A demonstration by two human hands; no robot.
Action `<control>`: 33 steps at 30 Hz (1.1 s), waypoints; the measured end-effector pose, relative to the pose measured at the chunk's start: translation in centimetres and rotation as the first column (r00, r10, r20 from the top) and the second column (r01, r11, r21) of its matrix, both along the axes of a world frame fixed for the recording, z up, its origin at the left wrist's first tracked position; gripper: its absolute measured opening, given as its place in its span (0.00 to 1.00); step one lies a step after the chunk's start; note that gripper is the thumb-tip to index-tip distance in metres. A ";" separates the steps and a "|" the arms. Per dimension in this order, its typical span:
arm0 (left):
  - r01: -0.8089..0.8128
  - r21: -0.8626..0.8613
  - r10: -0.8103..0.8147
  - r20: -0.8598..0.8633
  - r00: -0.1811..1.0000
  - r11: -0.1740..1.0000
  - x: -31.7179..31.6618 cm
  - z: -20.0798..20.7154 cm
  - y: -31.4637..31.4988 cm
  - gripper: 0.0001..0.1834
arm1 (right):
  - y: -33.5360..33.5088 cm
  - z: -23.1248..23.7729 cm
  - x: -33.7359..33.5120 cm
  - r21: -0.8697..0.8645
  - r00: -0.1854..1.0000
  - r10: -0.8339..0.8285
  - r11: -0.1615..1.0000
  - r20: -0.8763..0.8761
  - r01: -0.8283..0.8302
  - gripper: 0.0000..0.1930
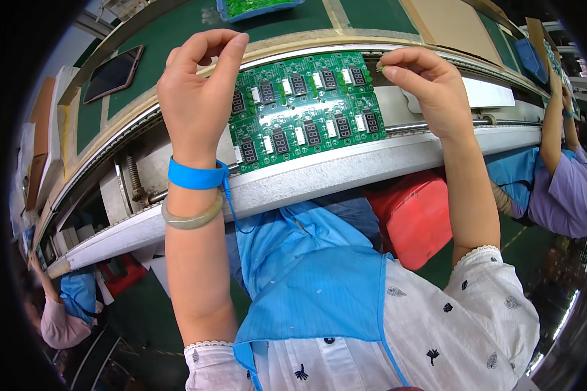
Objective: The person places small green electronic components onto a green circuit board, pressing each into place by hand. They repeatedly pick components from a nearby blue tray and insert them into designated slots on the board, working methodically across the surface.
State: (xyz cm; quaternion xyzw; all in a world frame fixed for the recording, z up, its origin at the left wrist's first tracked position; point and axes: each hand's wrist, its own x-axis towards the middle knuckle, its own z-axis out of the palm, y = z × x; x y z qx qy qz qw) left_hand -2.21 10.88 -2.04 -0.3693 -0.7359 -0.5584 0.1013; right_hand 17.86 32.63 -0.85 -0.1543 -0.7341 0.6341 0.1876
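Observation:
A green circuit board panel (pixel 306 116) lies on the rails in front of me, carrying two rows of dark digit displays and white connectors. Small green parts stand along its upper rows. My left hand (pixel 199 91) is raised over the panel's left end, thumb and index finger pinched together; whatever they may hold is too small to make out. Off the panel's upper right corner, my right hand (pixel 430 88) pinches a small green component (pixel 381 68) between thumb and index finger. A blue wrist strap (pixel 195 176) with a cord circles my left wrist, above a bangle.
Beyond the rail, a blue tray (pixel 261 12) holds many small green parts. A phone (pixel 114 73) lies on the green bench at left. A white metal rail (pixel 346 155) runs along my side. A red stool (pixel 414 218) stands below. Co-workers sit at far left and right.

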 end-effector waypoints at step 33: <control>0.032 0.011 -0.032 0.002 0.999 0.999 0.1 -0.1 -0.1 0.08 | -1.0 -0.1 0.4 0.737 0.986 -0.101 0.676 0.129 -0.027 0.17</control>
